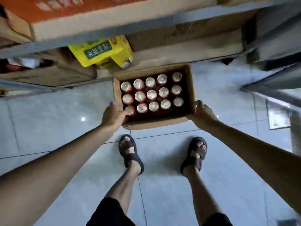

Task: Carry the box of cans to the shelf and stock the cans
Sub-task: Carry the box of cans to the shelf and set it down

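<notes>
Blurred shelf (162, 25), cartons (187, 44), yellow pack (104, 51)

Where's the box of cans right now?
Head view, centre: the cardboard box sits at the foot of the shelf, near the yellow pack, with the left hand at its near-left corner and the right hand gripping its near-right corner.

I see the box (154, 125) low in front of me, just before the shelf (179, 19) and beyond my left foot (128, 150) and right foot (196, 152), which stand on the floor (65, 119). The cans (151, 94) stand upright inside it in three rows of five. My left hand (114, 114) holds the box's near left corner, fingers over the rim and touching the corner can; my right hand (202, 111) holds the near right corner. Behind the box, on the shelf, a package (104, 51) lies between two cartons, one to its left (48, 74), one to its right (187, 46).
</notes>
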{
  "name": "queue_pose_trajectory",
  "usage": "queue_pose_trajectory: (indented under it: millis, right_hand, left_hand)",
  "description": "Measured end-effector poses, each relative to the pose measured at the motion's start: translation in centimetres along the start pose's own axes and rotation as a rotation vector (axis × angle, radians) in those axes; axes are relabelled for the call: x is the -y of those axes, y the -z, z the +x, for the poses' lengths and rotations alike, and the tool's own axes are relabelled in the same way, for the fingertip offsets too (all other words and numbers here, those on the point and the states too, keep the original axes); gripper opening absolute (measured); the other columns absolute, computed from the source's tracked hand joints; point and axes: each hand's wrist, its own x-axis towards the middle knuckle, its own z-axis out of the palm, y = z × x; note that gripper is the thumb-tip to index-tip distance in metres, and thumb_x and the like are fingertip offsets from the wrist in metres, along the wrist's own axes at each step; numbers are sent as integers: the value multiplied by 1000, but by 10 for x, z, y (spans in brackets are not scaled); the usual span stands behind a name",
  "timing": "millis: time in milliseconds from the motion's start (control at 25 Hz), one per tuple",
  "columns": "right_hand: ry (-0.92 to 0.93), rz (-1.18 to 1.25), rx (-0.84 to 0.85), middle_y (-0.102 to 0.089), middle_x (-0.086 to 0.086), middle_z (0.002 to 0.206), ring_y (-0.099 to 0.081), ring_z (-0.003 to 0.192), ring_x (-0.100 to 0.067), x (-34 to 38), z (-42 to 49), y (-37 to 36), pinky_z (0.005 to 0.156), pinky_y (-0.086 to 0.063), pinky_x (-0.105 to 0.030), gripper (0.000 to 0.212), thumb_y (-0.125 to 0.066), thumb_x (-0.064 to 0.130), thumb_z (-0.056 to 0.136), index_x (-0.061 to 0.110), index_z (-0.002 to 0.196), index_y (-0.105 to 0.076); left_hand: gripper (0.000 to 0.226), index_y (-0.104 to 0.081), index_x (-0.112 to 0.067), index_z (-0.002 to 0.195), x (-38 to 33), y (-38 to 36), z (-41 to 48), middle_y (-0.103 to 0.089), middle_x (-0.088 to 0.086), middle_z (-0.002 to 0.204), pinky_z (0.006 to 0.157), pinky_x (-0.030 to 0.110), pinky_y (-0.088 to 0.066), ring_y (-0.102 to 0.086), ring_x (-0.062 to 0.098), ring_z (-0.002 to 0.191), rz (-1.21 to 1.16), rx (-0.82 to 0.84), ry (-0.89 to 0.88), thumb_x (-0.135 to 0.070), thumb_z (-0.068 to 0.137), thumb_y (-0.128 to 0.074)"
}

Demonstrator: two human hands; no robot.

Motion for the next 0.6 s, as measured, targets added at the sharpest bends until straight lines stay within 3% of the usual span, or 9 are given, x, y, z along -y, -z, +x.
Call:
queue_pose_trajectory:
  millis: [120, 240, 320, 440, 600]
  right_hand:
    - [-36, 78, -167, -47, -27, 129, -47, 119, -43, -7, 69, -33, 94, -42, -43, 66, -68, 24, 82, 2, 135, -35]
    - [-95, 166, -257, -51, -26, 130, -50, 120, -41, -6, 128, -42, 93, -42, -42, 65, -68, 26, 82, 4, 134, -36]
    - [-145, 175, -292, -58, -23, 124, -56, 114, -38, -13, 163, -41, 86, -46, -38, 56, -69, 29, 82, 5, 128, -48]
    - [-186, 154, -310, -65, -19, 111, -63, 103, -36, -26, 198, -36, 79, -50, -37, 40, -68, 34, 82, 7, 111, -66]
    - [-154, 68, -354, -54, -18, 93, -62, 99, -39, -32, 211, -38, 71, -48, -36, 27, -66, 19, 78, 2, 100, -65]
  left_hand:
    - [67, -31, -6, 139, 24, -25, 65, -51, 22, 135, 88, 37, -44, -52, 38, 120, 81, -87, 77, -32, 87, -65]
    - [76, -26, -14, 141, 43, -49, 119, -52, 18, 135, 93, 42, -49, -54, 38, 117, -41, -49, 163, -41, 84, -68]
    - [68, -40, -17, 133, 55, -60, 147, -58, 14, 128, 86, 43, -53, -59, 35, 108, -111, -76, 172, -39, 78, -73]
    - [44, -61, -14, 118, 65, -59, 174, -68, 9, 113, 60, 32, -52, -64, 28, 90, -230, -59, 200, -25, 78, -75]
    - [26, -62, -16, 106, 72, -51, 189, -67, 11, 108, 54, 33, -53, -65, 30, 89, -140, 28, 207, -25, 83, -69]
